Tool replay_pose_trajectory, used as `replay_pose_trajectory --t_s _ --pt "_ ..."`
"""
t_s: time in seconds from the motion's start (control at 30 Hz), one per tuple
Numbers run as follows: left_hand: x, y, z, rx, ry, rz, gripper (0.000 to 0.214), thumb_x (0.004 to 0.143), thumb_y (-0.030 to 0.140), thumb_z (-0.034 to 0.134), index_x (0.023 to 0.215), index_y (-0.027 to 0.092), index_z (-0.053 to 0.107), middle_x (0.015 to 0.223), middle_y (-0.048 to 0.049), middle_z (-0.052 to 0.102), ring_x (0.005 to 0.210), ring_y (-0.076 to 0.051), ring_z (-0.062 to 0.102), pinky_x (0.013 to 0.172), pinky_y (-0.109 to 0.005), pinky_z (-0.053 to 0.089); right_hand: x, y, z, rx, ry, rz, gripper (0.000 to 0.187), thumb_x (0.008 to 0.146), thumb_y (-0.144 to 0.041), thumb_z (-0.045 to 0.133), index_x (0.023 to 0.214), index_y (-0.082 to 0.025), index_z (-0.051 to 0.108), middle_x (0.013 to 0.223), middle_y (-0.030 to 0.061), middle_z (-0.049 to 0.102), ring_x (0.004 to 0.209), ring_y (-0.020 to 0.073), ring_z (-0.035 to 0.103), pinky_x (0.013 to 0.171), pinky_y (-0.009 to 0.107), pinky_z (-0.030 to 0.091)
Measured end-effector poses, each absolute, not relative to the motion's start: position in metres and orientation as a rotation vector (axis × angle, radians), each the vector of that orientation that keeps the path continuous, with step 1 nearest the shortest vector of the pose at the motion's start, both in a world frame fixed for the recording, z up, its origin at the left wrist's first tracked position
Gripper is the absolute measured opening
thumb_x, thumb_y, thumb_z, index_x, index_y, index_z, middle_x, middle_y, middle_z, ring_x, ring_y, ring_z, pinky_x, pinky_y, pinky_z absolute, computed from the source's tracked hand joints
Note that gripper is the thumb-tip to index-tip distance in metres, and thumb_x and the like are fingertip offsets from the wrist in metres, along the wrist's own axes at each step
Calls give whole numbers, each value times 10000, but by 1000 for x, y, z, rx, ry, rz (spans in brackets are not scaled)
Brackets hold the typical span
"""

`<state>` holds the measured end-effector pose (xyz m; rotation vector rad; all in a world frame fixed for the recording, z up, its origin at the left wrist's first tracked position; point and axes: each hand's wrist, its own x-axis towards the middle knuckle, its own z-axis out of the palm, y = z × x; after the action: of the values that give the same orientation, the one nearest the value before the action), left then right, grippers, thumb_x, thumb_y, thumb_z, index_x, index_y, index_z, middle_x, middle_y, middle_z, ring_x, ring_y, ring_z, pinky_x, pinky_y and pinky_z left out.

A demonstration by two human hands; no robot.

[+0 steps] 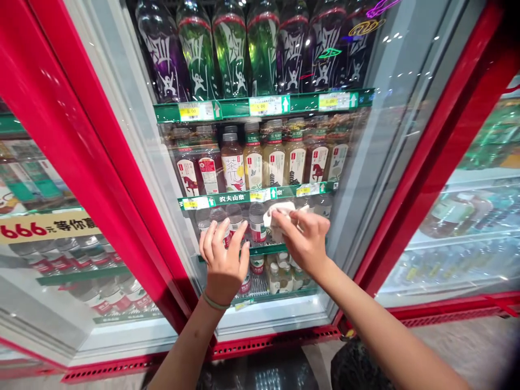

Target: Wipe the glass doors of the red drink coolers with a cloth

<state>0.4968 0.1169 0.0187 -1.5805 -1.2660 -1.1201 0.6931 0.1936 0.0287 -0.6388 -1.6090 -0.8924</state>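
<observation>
An open drinks cooler stands in front of me. My left hand (223, 257) reaches onto the third shelf, its fingers wrapped round a small water bottle (221, 219) with a red label. My right hand (303, 238) pinches a white cloth (278, 210) and presses it against the bottles just under the green shelf rail (260, 195). More red-labelled water bottles (257, 222) stand between my two hands.
The open red-framed glass door (60, 162) hangs at the left and a second red cooler (459, 216) stands at the right. Tea bottles (274, 160) fill the shelf above, purple and green bottles (231, 49) the top one. Small bottles (280, 273) sit on the lowest shelf.
</observation>
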Motion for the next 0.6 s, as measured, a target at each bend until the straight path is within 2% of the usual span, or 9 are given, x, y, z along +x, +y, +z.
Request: replay_pose_trajectory --t_s 0.17,0.3,0.43,0.6 --pt "504 117 16 -1607 -1361 -1084 544 929 222 666 1464 222 561 1582 -185 432 1570 -385 258 1271 -626 208 684 200 42 -535 -1650 -872 542 944 -130 655 1450 -313 596 1008 52 581 929 184 538 831 310 449" --pt "502 116 14 -1637 -1373 -1068 561 932 226 667 1480 235 548 1618 -178 402 1581 -383 230 1277 -632 188 685 198 38 -547 -1677 -890 488 927 -104 677 1374 -297 658 1031 57 578 942 184 526 851 319 454" --pt "499 117 11 -1596 -1396 -1086 564 928 253 686 1476 268 554 1617 -162 411 1581 -393 221 1268 -672 166 684 196 44 -555 -1626 -811 529 942 -103 641 1433 -295 606 1055 69 574 949 190 525 864 330 474" --pt "496 117 10 -1586 -1434 -1100 564 926 292 701 1471 282 557 1620 -178 384 1590 -410 171 1251 -703 175 687 195 50 -555 -1667 -909 591 930 -112 668 1459 -355 564 1068 48 587 947 187 514 861 320 471"
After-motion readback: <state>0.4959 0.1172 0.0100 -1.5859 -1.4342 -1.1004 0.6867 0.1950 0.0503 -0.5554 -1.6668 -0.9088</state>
